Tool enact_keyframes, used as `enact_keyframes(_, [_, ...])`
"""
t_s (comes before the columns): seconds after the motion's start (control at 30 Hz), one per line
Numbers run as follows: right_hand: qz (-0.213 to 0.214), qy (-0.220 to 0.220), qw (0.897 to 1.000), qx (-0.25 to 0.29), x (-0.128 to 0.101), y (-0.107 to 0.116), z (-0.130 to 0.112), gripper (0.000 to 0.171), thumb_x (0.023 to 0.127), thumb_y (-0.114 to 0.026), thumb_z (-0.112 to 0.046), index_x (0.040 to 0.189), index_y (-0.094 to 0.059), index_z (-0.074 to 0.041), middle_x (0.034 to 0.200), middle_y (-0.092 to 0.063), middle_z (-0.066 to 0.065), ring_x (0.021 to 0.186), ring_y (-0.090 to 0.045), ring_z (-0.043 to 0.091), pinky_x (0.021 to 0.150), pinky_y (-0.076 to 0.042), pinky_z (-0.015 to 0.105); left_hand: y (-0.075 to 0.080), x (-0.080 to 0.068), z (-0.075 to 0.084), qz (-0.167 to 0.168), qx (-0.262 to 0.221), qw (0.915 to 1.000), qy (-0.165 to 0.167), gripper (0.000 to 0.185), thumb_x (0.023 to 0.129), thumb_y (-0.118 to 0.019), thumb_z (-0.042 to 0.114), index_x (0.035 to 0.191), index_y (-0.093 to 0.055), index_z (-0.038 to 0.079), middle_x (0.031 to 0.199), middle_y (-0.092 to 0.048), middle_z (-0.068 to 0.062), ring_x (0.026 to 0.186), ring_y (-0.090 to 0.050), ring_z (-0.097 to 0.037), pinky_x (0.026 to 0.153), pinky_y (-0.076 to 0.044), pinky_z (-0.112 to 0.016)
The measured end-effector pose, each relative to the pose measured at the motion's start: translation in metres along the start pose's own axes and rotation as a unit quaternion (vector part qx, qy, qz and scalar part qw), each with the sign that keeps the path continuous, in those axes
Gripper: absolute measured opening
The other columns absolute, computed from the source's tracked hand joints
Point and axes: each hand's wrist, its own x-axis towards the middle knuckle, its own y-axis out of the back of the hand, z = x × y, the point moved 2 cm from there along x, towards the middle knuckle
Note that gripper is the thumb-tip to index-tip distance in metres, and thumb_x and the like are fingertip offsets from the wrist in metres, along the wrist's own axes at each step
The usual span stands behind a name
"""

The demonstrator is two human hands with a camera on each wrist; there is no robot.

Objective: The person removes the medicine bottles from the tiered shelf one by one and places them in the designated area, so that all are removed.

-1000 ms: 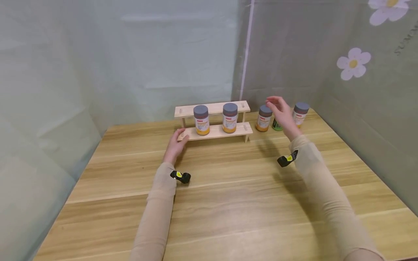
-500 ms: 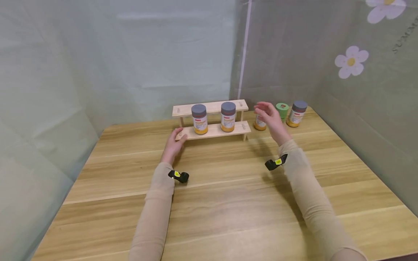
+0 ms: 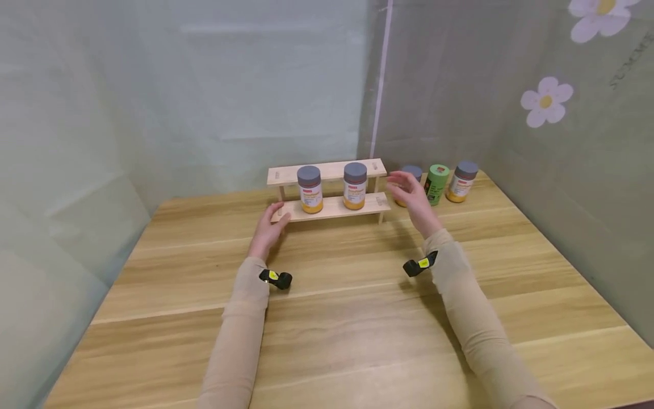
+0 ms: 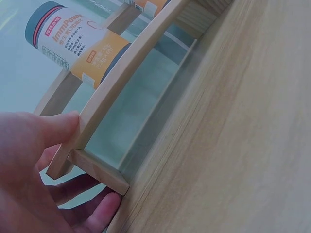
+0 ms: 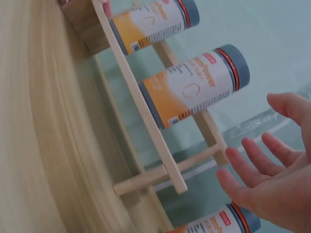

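Note:
A two-step wooden rack (image 3: 332, 169) stands at the back of the table. On its lower step sit two supplement jars with grey lids and white-and-orange labels, a left jar (image 3: 310, 193) and a right jar (image 3: 355, 187). My left hand (image 3: 267, 230) grips the rack's left end; in the left wrist view its thumb (image 4: 60, 128) lies along the step's edge and its fingers reach around the leg. Off the rack's right end, my right hand (image 3: 415, 203) hovers with spread, slightly bent fingers, holding nothing. It partly hides a third jar (image 3: 411, 170) behind it.
Right of the rack, a green cylindrical container (image 3: 436, 184) stands beside another grey-lidded jar (image 3: 462, 183). The wooden table (image 3: 347, 318) runs up to a pale curtain (image 3: 276, 85) at the back and a grey flowered one at the right.
My right hand has moved left from above the jars at the right toward the rack's right end, uncovering the green container. My left hand keeps its grip on the rack.

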Motion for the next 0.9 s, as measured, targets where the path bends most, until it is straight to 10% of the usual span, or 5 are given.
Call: enact_keyframes(0.9, [-0.022, -0.001, 0.999, 0.03, 0.014, -0.036, 0.003, 0.054, 0.095, -0.059, -0.007, 0.144, -0.036, -0.005, 0.149, -0.042, 0.019, 0.14, -0.039, 0.03, 0.118, -0.032, 0.042, 0.0, -0.002, 0.0, 0.012, -0.005, 0.9998, -0.012, 0.054, 0.097, -0.056, 0.036, 0.147, -0.04, 0.021, 0.162, -0.021, -0.008, 0.151, -0.015, -0.03, 0.124, -0.009, -0.049])
